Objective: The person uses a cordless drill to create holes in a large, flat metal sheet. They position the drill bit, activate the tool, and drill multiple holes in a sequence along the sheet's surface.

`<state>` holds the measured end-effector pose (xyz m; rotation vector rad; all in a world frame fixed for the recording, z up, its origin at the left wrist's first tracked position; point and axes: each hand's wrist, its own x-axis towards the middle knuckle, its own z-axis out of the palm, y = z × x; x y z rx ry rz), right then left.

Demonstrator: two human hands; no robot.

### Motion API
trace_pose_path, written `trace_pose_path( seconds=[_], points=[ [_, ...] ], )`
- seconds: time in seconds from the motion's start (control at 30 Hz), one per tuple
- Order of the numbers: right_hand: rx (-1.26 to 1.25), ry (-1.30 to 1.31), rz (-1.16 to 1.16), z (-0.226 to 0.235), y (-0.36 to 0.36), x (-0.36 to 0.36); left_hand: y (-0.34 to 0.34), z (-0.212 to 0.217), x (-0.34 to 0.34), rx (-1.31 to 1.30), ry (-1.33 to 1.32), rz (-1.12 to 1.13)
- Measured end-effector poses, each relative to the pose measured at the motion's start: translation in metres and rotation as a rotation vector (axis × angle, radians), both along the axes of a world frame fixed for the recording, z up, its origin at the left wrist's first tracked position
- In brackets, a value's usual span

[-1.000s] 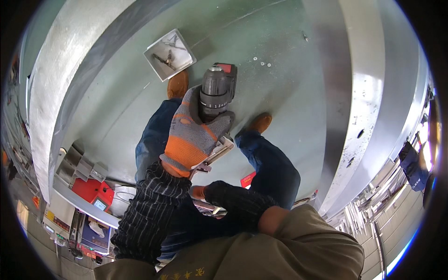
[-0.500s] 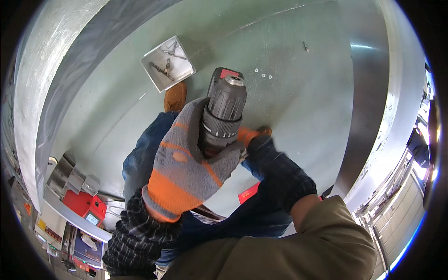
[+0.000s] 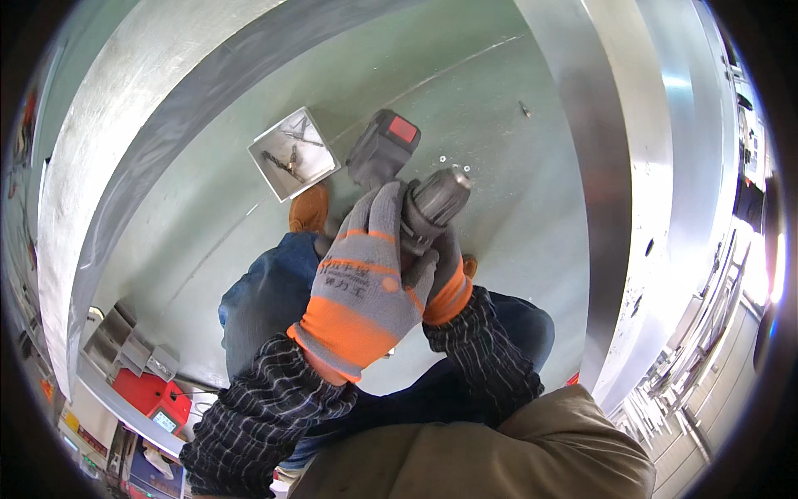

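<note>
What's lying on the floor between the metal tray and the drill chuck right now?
In the head view, the drill's own battery pack, dark with a red patch, lies between the tray and the chuck. Both gloved hands, left hand and right hand, grip the drill.

Clad in grey knit gloves with orange cuffs, left hand (image 3: 366, 287) and right hand (image 3: 445, 279) alike; small printed mark on the left glove's back. Dark plaid sleeves (image 3: 266, 416) ribbed at the wrists. Olive-tan jacket (image 3: 499, 457) near, blue jeans (image 3: 266, 299), tan-orange boots (image 3: 309, 209) farther off.
</note>
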<state>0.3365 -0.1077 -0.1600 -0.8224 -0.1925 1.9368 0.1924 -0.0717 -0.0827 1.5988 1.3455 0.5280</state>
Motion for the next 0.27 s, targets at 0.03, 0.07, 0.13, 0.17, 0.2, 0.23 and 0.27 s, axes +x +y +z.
trace_pose_path(
  seconds=[0.03, 0.07, 0.13, 0.17, 0.2, 0.23, 0.27],
  points=[
    [-0.098, 0.259, -0.079, -0.010, 0.009, 0.003, 0.000, 0.001, 0.001, -0.026, 0.046, -0.034],
    [-0.159, 0.380, -0.131, -0.024, 0.020, 0.011, 0.001, 0.006, 0.006, 0.048, 0.112, -0.058],
    [-0.208, 0.183, -0.127, -0.078, 0.050, 0.041, -0.001, 0.019, 0.016, 0.186, 0.246, -0.084],
    [-0.227, 0.032, -0.106, -0.110, 0.068, 0.061, -0.002, 0.020, 0.017, 0.221, 0.216, -0.105],
    [-0.241, -0.123, -0.080, -0.144, 0.083, 0.084, -0.002, 0.024, 0.018, 0.169, 0.186, -0.169],
    [-0.257, -0.251, -0.048, -0.177, 0.094, 0.104, -0.002, 0.027, 0.018, 0.112, 0.164, -0.228],
    [-0.279, -0.299, -0.020, -0.194, 0.103, 0.111, -0.003, 0.030, 0.015, 0.047, 0.148, -0.280]
  ],
)
